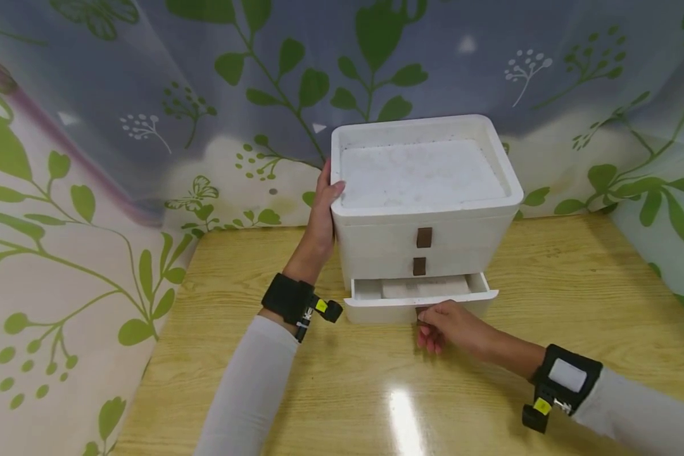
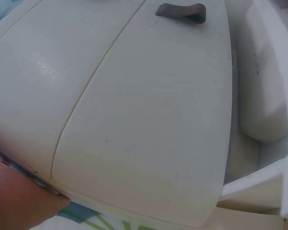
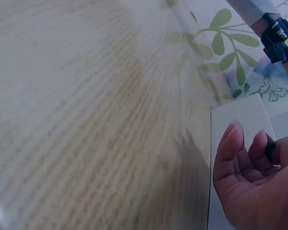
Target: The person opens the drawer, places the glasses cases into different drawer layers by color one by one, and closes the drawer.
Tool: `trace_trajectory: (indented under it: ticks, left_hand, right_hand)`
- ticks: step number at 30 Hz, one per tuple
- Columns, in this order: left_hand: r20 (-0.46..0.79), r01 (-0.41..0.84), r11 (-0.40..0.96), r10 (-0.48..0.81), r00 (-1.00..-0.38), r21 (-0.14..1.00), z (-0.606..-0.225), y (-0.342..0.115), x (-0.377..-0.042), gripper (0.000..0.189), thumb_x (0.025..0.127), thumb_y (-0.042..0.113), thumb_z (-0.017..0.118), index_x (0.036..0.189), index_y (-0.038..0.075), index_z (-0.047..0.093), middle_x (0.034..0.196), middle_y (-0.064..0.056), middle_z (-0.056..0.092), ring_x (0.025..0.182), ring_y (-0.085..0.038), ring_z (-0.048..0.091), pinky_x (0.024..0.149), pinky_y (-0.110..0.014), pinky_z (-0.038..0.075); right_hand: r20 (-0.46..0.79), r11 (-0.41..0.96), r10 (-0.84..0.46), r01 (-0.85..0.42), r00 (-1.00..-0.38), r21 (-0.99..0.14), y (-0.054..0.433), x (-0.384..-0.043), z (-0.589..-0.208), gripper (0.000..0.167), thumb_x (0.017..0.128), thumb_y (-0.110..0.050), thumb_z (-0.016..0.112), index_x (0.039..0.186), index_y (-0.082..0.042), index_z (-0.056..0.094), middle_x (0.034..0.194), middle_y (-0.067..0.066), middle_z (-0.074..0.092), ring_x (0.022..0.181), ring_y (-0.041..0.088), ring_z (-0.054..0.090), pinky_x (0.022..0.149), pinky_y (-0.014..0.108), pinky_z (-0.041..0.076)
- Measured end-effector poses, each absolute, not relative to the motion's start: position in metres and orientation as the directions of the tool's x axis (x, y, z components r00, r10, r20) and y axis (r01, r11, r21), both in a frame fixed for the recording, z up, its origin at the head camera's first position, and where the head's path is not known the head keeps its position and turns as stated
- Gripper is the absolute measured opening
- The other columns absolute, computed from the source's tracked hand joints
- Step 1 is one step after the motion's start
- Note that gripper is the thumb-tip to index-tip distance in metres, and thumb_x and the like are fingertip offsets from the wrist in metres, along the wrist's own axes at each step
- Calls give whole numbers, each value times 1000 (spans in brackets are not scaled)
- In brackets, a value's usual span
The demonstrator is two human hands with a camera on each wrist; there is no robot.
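A white three-drawer unit (image 1: 422, 177) stands on the wooden table (image 1: 234, 285), with brown tab handles (image 1: 424, 237) on its fronts. Its bottom drawer (image 1: 376, 303) is pulled partly out, and a white block (image 1: 424, 287) lies inside. My left hand (image 1: 326, 190) rests flat against the unit's left wall, thumb on the front corner by the top rim. My right hand (image 1: 426, 318) pinches the bottom drawer's brown handle. The right wrist view shows that dark handle (image 3: 270, 149) between the fingers (image 3: 230, 143), in front of the drawer front (image 3: 240, 115). The left wrist view shows the drawer fronts (image 2: 134, 120) and the block (image 2: 264, 86) close up.
Leaf-patterned sheets (image 1: 63, 221) wall in the table at the back, left and right. The unit's top is a shallow recessed tray (image 1: 422, 171). Bare tabletop (image 3: 86, 120) lies in front of the drawer. Both wrists wear black camera bands (image 1: 287, 297).
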State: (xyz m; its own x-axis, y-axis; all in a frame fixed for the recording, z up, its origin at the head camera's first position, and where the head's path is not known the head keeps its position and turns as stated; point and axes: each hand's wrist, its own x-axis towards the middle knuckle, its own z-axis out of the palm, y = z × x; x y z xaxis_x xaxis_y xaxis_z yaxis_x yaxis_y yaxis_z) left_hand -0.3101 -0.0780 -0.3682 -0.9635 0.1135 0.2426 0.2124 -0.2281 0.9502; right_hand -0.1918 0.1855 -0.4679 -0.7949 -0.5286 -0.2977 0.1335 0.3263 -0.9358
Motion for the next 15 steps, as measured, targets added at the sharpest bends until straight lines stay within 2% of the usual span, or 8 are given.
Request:
trace_trajectory:
  ticks: [6,15]
  left_hand:
    - [250,217,-236,117,-961,947,-369,-79,-310,78,98,38,41,168,30,8,175,8,10,161,-15,12,131,-51,13]
    - [256,224,-229,122,-959,947,-370,-80,-310,79,98,39,42,169,29,7,175,8,10,161,-15,12,130,-51,13]
  right_hand:
    - [-311,319,-530,154,-789,-935,185,-199,-466,36,107,-15,42,80,1,60,78,7,71,65,14,62,61,27,55]
    - [-318,328,-519,159,-793,-931,183,-212,-467,35,107,-16,43,78,-4,57,76,4,70,64,12,61,60,26,53]
